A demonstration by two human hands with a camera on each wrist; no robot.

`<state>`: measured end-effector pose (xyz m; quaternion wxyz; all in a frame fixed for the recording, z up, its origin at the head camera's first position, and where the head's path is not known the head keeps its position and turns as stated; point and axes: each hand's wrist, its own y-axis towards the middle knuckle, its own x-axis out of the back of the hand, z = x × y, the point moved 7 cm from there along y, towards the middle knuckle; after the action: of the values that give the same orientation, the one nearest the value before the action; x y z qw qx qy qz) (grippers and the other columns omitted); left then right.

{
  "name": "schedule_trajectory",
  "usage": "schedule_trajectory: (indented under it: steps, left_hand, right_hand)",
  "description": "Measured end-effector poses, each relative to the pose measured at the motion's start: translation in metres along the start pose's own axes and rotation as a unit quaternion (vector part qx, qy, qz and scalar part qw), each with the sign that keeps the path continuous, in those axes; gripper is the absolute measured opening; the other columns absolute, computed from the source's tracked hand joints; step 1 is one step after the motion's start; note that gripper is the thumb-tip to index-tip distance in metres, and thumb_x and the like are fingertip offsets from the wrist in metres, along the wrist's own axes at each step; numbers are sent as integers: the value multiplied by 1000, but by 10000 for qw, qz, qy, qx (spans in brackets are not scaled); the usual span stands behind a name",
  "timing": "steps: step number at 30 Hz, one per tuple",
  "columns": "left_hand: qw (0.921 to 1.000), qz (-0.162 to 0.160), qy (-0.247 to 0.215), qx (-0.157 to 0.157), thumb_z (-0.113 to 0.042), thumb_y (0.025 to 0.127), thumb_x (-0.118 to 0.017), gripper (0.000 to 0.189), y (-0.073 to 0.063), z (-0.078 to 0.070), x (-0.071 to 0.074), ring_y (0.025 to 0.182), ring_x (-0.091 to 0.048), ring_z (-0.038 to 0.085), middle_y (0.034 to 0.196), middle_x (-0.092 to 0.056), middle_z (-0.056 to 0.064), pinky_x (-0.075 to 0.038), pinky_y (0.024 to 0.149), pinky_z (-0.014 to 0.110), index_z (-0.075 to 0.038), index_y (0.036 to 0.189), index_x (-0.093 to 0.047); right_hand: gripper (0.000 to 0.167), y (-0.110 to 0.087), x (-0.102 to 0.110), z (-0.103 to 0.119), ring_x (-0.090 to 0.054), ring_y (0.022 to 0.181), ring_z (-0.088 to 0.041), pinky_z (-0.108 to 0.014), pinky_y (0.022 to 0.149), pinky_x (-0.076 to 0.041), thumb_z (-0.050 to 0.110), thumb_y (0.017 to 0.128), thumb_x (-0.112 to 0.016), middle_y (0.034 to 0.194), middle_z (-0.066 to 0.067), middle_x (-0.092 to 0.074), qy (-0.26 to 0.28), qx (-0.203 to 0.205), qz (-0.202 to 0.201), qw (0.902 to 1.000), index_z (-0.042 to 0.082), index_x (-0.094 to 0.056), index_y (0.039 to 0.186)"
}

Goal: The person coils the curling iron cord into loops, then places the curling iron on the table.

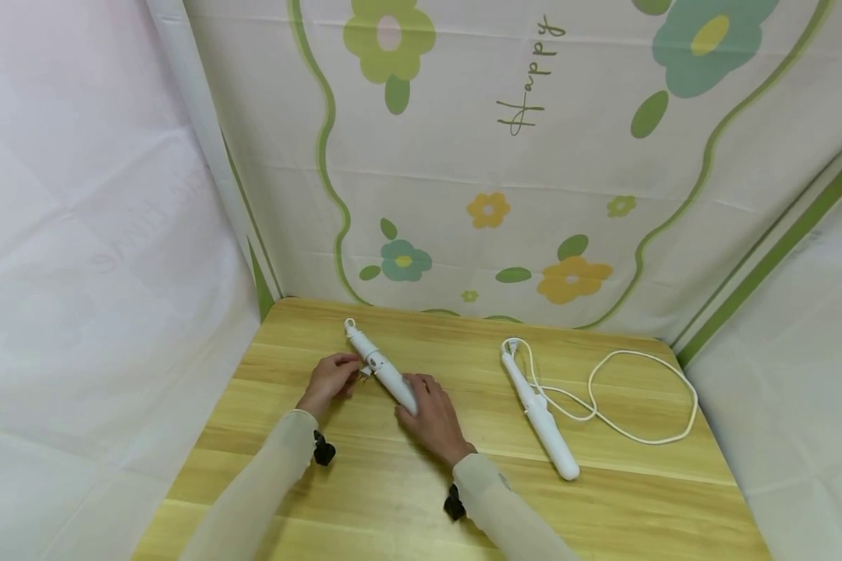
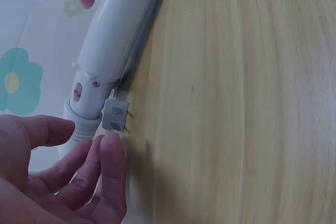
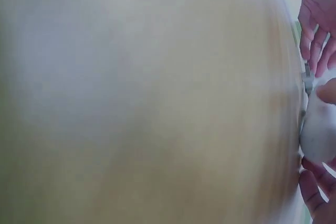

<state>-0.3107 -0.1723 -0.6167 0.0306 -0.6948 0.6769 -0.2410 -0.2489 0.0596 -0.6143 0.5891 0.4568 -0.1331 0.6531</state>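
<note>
A white curling iron (image 1: 395,385) lies slantwise on the wooden table, its cord (image 1: 357,340) wound around the handle. My right hand (image 1: 431,413) holds the barrel end, with thumb and fingers on either side of the white barrel (image 3: 317,129) in the right wrist view. Beside the wound cord, a two-pin plug (image 2: 114,115) sticks out with its prongs away from the handle. My left hand (image 1: 330,382) is at this plug; its fingertips (image 2: 110,145) are right by it, while the thumb stands apart from the fingers.
To the right lies a second white curling iron (image 1: 549,430), its loose cord (image 1: 695,405) looped across the table (image 1: 624,514). Its plug (image 1: 511,344) is by the handle end. Printed fabric (image 1: 435,156) hangs behind the table, with plain pale sheets at both sides.
</note>
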Motion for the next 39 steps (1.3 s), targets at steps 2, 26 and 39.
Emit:
schedule_trajectory:
  steps: [2, 26, 39]
  left_hand:
    - [9999, -82, 98, -107, -24, 107, -64, 38, 0, -1, 4, 80, -67, 19, 112, -70, 15, -61, 69, 32, -5, 139, -69]
    - [9850, -393, 972, -1368, -32, 108, -69, 27, -7, -39, 2, 99, -72, 29, 119, -74, 12, -59, 68, 32, -11, 124, -74]
    - [9735, 151, 1347, -1839, -37, 109, -70, 32, -13, -66, -22, 97, -69, 27, 123, -73, 8, -55, 71, 30, -13, 129, -73]
  right_hand:
    - [61, -2, 4, -3, -68, 113, -28, -52, 96, -57, 29, 98, -84, 141, -12, -64, 110, -44, -14, 9999, 11, -61, 151]
    - [54, -31, 57, -35, -68, 116, -33, -48, 89, -58, 41, 105, -75, 142, -7, -63, 376, -570, 87, 9976, 11, -63, 148]
    - [53, -58, 108, -67, -68, 117, -32, -49, 90, -59, 35, 98, -84, 139, -10, -65, -206, -549, -393, 9975, 11, -67, 143]
